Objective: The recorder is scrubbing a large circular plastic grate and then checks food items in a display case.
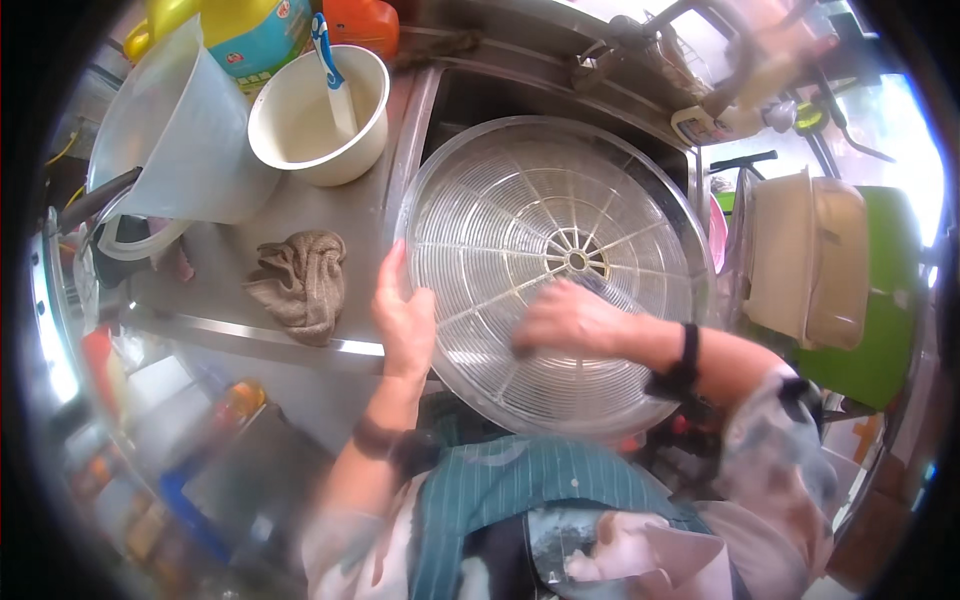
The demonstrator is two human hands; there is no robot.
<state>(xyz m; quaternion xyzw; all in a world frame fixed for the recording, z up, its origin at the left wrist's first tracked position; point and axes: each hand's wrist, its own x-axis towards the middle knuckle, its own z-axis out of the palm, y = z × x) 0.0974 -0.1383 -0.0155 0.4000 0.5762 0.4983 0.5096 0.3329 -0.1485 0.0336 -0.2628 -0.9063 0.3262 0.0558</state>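
Observation:
A large round, see-through grate with concentric rings, radial spokes and a small central hub rests over the sink basin, tilted towards me. My left hand holds its left rim, thumb on the near face and fingers along the outside edge. Over the lower middle of the grate is my right hand, curled and blurred by motion. Something dark shows at its edge, but whether it is a scrubber in the fingers cannot be made out. A crumpled brown cloth lies on the steel counter, left of my left hand.
A white bowl holding a blue-and-white-handled brush stands on the counter beside a translucent plastic tub. Yellow and orange jugs are behind. At right are a bottle, a beige plastic bin and a green board.

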